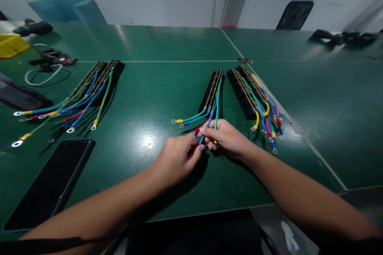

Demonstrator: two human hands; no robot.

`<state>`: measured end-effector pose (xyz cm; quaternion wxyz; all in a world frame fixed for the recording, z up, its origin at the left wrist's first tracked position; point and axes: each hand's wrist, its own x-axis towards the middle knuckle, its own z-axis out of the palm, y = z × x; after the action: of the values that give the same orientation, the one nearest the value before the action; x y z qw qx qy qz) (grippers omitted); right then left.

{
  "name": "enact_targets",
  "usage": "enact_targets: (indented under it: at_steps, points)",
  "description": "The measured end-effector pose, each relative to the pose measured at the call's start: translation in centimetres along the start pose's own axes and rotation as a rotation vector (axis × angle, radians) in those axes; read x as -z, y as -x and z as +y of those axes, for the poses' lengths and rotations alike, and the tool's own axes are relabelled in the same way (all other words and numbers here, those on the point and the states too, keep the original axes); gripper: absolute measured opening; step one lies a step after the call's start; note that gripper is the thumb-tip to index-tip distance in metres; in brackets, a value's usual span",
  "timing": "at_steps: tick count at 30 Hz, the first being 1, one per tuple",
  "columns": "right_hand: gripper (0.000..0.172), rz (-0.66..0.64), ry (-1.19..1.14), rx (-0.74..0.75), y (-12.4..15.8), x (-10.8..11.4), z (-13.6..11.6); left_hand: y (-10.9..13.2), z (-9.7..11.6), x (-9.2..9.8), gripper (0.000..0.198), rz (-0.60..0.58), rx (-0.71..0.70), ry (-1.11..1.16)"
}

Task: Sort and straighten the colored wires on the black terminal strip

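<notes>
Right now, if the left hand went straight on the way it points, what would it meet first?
Past the blue wire at its fingers, the left hand would likely meet the right hand first; exact depth is unclear.

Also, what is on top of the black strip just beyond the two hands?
On the black strip are gold-coloured lines, a green wire and a blue wire. Whatever is directly beneath the wires is covered.

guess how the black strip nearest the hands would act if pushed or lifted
The black strip looks straight and solid, so probably stiff. Its wires bend in curves, so they may dangle. Lying flat, it seems unlikely to roll.
</notes>
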<state>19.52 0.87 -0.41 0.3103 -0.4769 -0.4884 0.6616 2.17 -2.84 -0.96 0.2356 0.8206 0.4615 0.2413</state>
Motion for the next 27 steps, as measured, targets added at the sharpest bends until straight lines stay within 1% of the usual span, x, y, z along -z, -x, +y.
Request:
enact_targets:
  at_steps: [2, 6, 9, 11, 14, 19, 23, 25, 27]
  points:
    - [0.017, -0.011, 0.003, 0.007, 0.02, 0.02, -0.03, -0.04, 0.03, -0.01, 0.024, 0.004, 0.044, 0.060]
    - [0.022, -0.027, 0.026, 0.008, 0.08, 0.09, -0.05, -0.09, 0.16, -0.04, 0.027, -0.008, 0.175, 0.223]
    - [0.024, -0.025, 0.041, 0.004, 0.11, 0.18, 0.00, -0.21, 0.31, 0.05, 0.029, -0.067, 0.291, 0.381]
    - [0.025, -0.027, 0.036, 0.013, 0.09, 0.26, 0.06, -0.35, 0.40, 0.19, 0.029, -0.153, 0.364, 0.537]
    - [0.027, -0.042, -0.009, 0.028, 0.04, 0.38, 0.15, -0.55, 0.51, 0.38, 0.031, -0.265, 0.429, 0.826]
    - [0.031, -0.098, -0.119, 0.040, -0.04, 0.43, 0.28, -0.67, 0.58, 0.39, 0.032, -0.315, 0.507, 1.267]
    - [0.032, -0.093, -0.163, 0.050, -0.04, 0.36, 0.39, -0.76, 0.51, 0.55, 0.026, -0.370, 0.605, 1.576]
    - [0.032, -0.087, -0.167, 0.060, 0.01, 0.34, 0.35, -0.78, 0.45, 0.70, 0.021, -0.392, 0.655, 1.661]
    - [0.032, -0.089, -0.168, 0.057, 0.08, 0.33, 0.25, -0.76, 0.40, 0.78, 0.017, -0.409, 0.677, 1.697]
